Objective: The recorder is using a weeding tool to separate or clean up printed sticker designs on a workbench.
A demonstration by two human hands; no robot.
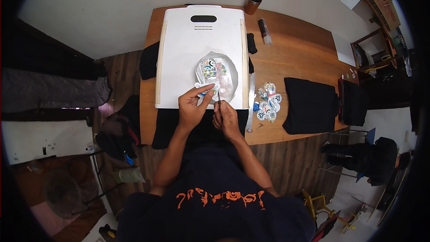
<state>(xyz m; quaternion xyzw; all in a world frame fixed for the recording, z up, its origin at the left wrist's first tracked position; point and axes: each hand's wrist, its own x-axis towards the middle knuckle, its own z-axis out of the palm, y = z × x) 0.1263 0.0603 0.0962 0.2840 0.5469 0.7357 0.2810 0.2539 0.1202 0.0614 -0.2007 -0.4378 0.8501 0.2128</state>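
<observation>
wide fisheye view from head height, downward over the table

Small workshop, probably for garments. Indicative features: a broad wooden worktop bearing folded black garments, a metal ruler and a loose heap of printed cut-outs; a second person in dark clothing at right; crowded shelving along the wall; a plank floor.
</observation>
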